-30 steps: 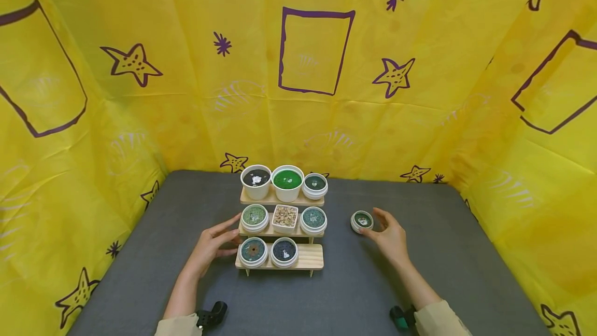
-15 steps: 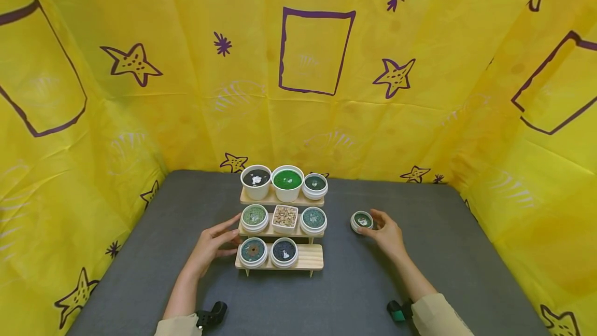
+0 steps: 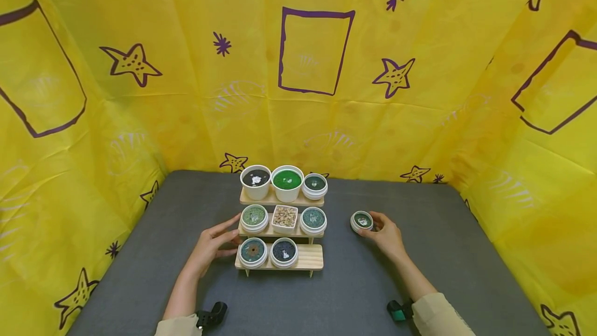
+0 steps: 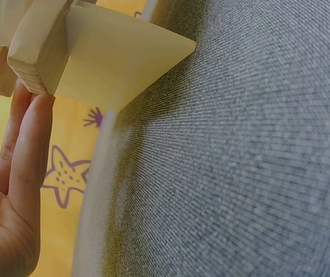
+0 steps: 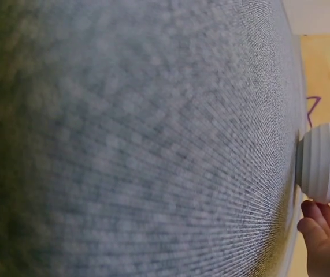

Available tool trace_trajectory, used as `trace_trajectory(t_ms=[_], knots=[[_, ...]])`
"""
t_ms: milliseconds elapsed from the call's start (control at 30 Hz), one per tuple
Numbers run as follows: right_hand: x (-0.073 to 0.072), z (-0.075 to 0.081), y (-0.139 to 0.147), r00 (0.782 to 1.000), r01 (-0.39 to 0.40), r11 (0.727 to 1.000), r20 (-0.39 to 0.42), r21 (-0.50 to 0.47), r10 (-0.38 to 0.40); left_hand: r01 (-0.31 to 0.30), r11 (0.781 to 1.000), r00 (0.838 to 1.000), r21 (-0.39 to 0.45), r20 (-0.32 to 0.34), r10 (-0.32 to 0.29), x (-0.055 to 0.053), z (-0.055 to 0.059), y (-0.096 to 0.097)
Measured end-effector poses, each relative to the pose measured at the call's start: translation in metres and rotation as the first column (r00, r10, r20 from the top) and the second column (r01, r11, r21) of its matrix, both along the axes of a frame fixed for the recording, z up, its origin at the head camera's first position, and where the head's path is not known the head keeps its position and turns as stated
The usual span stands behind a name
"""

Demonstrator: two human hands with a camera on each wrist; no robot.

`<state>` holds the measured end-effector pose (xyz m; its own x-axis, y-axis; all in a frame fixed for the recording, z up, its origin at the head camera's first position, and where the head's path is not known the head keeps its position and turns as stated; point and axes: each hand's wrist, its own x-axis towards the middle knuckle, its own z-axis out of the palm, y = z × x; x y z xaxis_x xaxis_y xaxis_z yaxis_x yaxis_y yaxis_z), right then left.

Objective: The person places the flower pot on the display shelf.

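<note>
In the head view my right hand [image 3: 388, 237] pinches a small white ribbed pot [image 3: 356, 227] with dark green filling between thumb and fingers. The right wrist view shows this pot [image 5: 321, 164] with its base at the grey table surface. My left hand [image 3: 212, 247] rests its outstretched fingers against the left side of a three-tier wooden stand [image 3: 310, 257]. Up close, the fingertips [image 4: 43, 103] touch the end of a wooden shelf [image 4: 37, 52]. White pots fill most of the stand, and the right end of its lowest tier is bare wood.
On the top tier are a dark-filled cup [image 3: 256, 191], a bright green one [image 3: 287, 191] and a smaller pot [image 3: 315, 191]. A square dish [image 3: 285, 217] of beige bits sits mid-stand. Yellow patterned cloth [image 3: 317, 128] walls the grey table [image 3: 298, 307] at the back and sides.
My right wrist and forearm have shifted slightly left, with the fingers still around the pot. The pot, the stand and my left hand have stayed in place.
</note>
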<state>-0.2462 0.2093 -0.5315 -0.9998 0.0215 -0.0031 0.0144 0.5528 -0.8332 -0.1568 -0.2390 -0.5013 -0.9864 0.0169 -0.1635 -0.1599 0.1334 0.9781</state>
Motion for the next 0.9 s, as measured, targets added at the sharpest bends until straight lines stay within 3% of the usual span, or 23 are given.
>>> trace_trajectory(t_ms=[900], knots=[[0.0, -0.0005, 0.0, 0.999, 0.021, 0.998, -0.03, 0.06, -0.019, 0.002, 1.0, 1.0, 0.003, -0.004, -0.002, 0.0, 0.0005, -0.0003]])
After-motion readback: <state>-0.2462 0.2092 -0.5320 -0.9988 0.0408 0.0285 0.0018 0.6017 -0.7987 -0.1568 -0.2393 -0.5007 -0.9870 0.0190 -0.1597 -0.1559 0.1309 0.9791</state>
